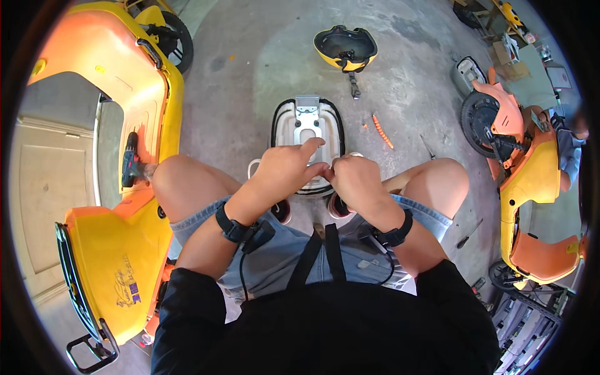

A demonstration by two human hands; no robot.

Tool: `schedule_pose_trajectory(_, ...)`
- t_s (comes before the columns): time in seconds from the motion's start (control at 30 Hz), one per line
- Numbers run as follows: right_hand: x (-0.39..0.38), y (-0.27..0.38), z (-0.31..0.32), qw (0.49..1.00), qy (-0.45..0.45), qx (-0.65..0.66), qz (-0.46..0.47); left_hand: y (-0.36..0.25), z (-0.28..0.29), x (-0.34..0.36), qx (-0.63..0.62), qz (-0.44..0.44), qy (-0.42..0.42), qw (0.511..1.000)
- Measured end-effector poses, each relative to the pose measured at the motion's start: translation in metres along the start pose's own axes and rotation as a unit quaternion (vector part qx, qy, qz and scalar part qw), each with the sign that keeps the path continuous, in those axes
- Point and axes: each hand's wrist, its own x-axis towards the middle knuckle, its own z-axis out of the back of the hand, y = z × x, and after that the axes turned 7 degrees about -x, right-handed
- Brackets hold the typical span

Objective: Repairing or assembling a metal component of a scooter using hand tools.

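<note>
An oval white base (286, 125) with a black rim and a silver metal bracket (307, 106) lies on the floor between my shoes. My left hand (284, 172) is over its lower left part, index finger and thumb apart, the thumb tip reaching my right hand (356, 181). That hand is closed, fingertips pinched at the base's lower right; what they hold, if anything, is hidden. An orange coiled piece (382, 131) and a screwdriver (428, 147) lie to the right of the base.
Yellow-orange scooter bodies (112, 262) stand at left, a drill (130, 162) on one, and at right (531, 181), where another person (569, 153) is. A yellow-black shell (345, 47) sits on the concrete floor (237, 62) ahead; another screwdriver (464, 240) lies by my right knee.
</note>
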Motion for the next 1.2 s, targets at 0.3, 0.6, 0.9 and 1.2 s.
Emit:
schedule_pose_trajectory(0.3,0.003,0.001,-0.021,0.996,-0.015,0.045,0.082,0.015,-0.005,-0.005,0.043,-0.011,0.038,0.998)
schedule_pose_trajectory(0.6,0.012,0.003,-0.012,0.977,0.149,0.146,0.046,0.030,-0.050,0.011,-0.058,0.198,-0.145,0.968)
schedule_pose_trajectory(0.9,0.022,0.002,-0.017,0.955,0.245,0.136,0.100,0.039,-0.051,0.013,-0.058,0.261,-0.204,0.942)
schedule_pose_trajectory(1.2,0.029,0.006,-0.011,0.912,0.336,0.234,0.027,0.031,-0.058,0.028,0.005,0.219,-0.164,0.962)
